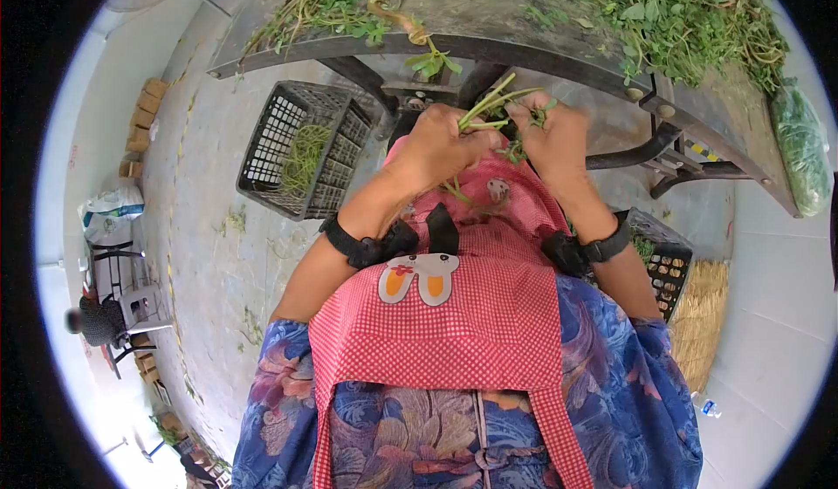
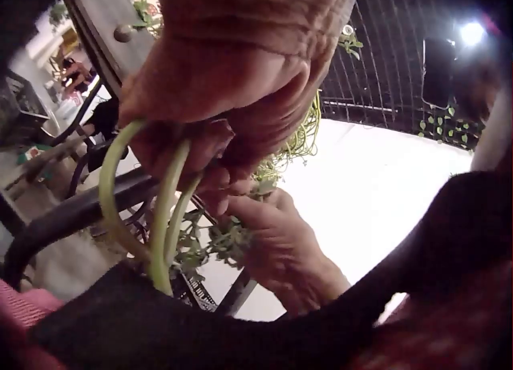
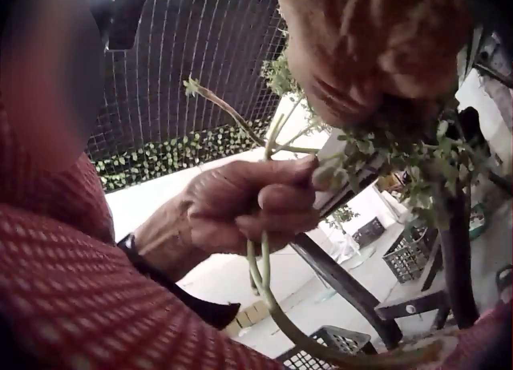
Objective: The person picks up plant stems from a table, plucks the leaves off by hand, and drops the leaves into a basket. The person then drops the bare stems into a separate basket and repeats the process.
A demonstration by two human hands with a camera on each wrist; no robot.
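Observation:
Green stems (image 1: 485, 112) stick up from the left hand (image 1: 441, 149), whose fingers curl round them. Their lower parts curve down below that fist, as the stems (image 2: 164, 218) in the left wrist view and the stem (image 3: 268, 294) in the right wrist view show. Close beside it, the right hand (image 1: 556, 136) pinches leafy green sprigs (image 1: 515, 150). In the right wrist view the left fingertips almost meet the leaves (image 3: 401, 161) under the right hand (image 3: 377, 49); whether they touch, I cannot tell.
Heaps of leafy greens (image 1: 698, 18) lie on the table (image 1: 515, 31) in front. A black crate (image 1: 301, 149) with thin green stems stands on the floor at left, another crate (image 1: 659, 253) at right. A bagged green bundle (image 1: 799, 149) is at the table's right end.

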